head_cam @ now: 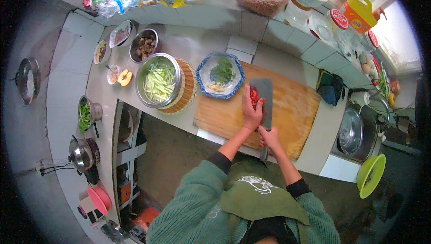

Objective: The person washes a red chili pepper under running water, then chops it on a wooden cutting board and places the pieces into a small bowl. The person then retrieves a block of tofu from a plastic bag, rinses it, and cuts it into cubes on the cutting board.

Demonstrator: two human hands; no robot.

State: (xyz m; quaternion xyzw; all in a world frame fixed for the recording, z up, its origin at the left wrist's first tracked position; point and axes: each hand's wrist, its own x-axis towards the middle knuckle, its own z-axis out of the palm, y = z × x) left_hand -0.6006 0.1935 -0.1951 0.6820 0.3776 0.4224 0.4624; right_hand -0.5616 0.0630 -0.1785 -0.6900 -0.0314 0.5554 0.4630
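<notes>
My right hand (269,138) is closed around the handle of a cleaver (267,92), whose broad blade lies flat above the wooden cutting board (296,109). Chopped red pepper (254,96) rests on the blade, with my left hand (252,111) cupped along its left side, fingers pointing away from me. Left of the blade, partly over the board's corner, stands a blue-rimmed plate (201,87) with green leaves (223,70) and pale chopped pieces (216,86). Further left, a steel bowl (138,92) of sliced green vegetable sits partly over a round woven mat (188,82).
Bowls of meat (144,47) and other food stand at the back left, near a halved fruit (125,77). A pot (80,153) is on the left counter. At right are a dark cloth (330,89), the sink with a metal basin (351,131) and a green basin (370,176).
</notes>
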